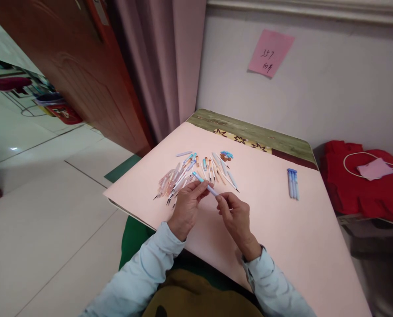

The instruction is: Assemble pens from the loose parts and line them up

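Both hands hold one pen (212, 190) between them, above the near part of the table. Its body is pale lilac and its upper end light blue. My left hand (187, 207) pinches it around the middle, and my right hand (234, 213) grips the lower right end. Just beyond my hands lie loose pen parts: a pile of clear and pinkish barrels (168, 181), white refills with dark tips (179, 187), and blue and orange upper pieces (197, 161). Several grey-blue barrels (220, 164) are fanned out to the right. Small blue and brown toppers (227, 155) sit behind them.
Three blue-topped pens (293, 185) lie side by side on the right of the pink-covered table (269, 233). A red cloth (364, 189) is piled beyond the right edge. A wooden door (74, 66) and curtain (159, 57) stand at the left, a wall (236, 79) behind.
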Available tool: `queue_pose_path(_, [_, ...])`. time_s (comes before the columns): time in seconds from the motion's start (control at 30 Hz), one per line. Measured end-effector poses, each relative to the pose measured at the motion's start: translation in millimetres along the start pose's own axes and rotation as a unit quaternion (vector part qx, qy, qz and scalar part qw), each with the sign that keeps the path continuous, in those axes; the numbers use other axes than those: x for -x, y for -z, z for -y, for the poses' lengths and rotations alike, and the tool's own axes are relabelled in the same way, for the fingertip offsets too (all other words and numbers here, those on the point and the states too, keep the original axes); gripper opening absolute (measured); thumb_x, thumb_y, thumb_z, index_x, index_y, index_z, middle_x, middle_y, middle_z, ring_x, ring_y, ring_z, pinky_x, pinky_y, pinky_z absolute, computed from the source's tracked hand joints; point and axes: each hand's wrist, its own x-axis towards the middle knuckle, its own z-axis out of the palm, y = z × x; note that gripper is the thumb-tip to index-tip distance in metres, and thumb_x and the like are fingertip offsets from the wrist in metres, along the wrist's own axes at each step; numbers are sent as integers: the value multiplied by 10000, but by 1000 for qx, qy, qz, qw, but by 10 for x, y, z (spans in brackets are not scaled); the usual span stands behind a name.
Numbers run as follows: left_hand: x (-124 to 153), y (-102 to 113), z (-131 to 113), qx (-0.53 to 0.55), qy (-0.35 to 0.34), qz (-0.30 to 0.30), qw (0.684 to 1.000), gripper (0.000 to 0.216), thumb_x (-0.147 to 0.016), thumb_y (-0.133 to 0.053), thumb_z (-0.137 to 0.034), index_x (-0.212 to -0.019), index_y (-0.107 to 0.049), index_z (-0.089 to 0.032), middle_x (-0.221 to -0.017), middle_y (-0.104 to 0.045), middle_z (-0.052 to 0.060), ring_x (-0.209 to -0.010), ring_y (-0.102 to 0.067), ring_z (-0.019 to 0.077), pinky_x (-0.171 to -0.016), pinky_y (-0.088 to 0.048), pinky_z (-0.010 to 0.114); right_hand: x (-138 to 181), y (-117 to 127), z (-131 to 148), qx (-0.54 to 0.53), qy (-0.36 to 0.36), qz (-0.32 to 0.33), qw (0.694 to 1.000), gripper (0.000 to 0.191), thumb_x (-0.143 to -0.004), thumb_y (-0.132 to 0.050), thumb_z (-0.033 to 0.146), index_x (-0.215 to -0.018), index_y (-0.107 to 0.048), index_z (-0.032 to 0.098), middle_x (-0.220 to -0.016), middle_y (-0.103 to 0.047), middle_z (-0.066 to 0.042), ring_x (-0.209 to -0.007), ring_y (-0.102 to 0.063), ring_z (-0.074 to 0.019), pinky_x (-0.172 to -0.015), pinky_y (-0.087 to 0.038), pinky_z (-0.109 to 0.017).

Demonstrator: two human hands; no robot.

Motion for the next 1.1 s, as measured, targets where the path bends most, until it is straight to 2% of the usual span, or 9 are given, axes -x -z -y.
queue_pose_path(0.07, [-3,17,0,-27,-16,-1,999,200,-721,-793,-335,-762,-754,-143,-833,-717,68,-851,-638,179,-882,-476,333,1,-2,-8,-31,-35,45,998,306,-959,-509,439,-846,-667,202,-598,-630,20,-496,-590,-112,-517,-456,-217])
queue_pose_path(0.13, [-16,38,10,-56,-32,-21,998,204,-720,-791,-342,-755,-753,-145,-813,-716,66,-822,-637,177,-860,-478,332,-5,-6,-3,-31,-33,66,997,299,-947,-526,448,-861,-678,206,-632,-649,13,-530,-604,-117,-537,-463,-220])
queue_pose_path(0.27, [-42,52,54,-102,-50,-52,992,201,-680,-817,-322,-738,-745,-144,-760,-709,53,-746,-625,158,-794,-480,310,-12,-27,31,0,-9,37,999,243,-853,-664,442,-921,-695,211,-733,-698,-4,-612,-627,-136,-589,-481,-234])
queue_pose_path(0.5, [-29,1,126,-106,-23,-43,993,225,-694,-800,-356,-736,-738,-145,-767,-720,66,-735,-644,172,-800,-493,336,31,-92,28,0,-34,-3,999,239,-834,-684,445,-864,-690,208,-748,-719,-11,-604,-630,-139,-610,-497,-252])
queue_pose_path(0.6, [-40,8,103,-118,-15,-27,993,222,-704,-791,-356,-734,-746,-140,-757,-725,76,-747,-656,185,-804,-493,336,27,-109,9,-84,-63,31,994,263,-825,-689,455,-849,-684,193,-734,-704,-17,-606,-621,-140,-601,-501,-256])
queue_pose_path(0.73, [-49,41,62,-129,-8,8,992,226,-731,-770,-367,-734,-747,-142,-750,-724,75,-729,-649,184,-748,-493,315,-5,-100,17,-229,-121,100,961,326,-805,-693,498,-772,-642,178,-653,-647,-10,-572,-589,-136,-562,-503,-261])
queue_pose_path(0.87, [-44,69,54,-97,16,45,994,218,-742,-763,-360,-737,-732,-144,-736,-708,62,-658,-615,159,-671,-481,297,-20,-92,47,-286,-147,144,936,341,-809,-683,508,-740,-619,180,-626,-629,-10,-550,-562,-129,-554,-495,-262])
queue_pose_path(0.97, [-39,74,61,-88,7,23,996,219,-726,-775,-351,-702,-699,-147,-699,-683,43,-655,-608,150,-678,-473,290,-13,-117,48,-261,-134,145,945,348,-818,-663,524,-763,-634,181,-646,-635,-19,-579,-574,-139,-575,-501,-270])
queue_pose_path(1.1, [-25,82,76,-115,-36,-23,993,230,-680,-812,-332,-674,-666,-155,-666,-664,19,-639,-594,136,-688,-463,283,-4,-160,16,-221,-115,98,964,323,-779,-705,490,-842,-671,175,-738,-678,-32,-639,-604,-151,-599,-502,-269])
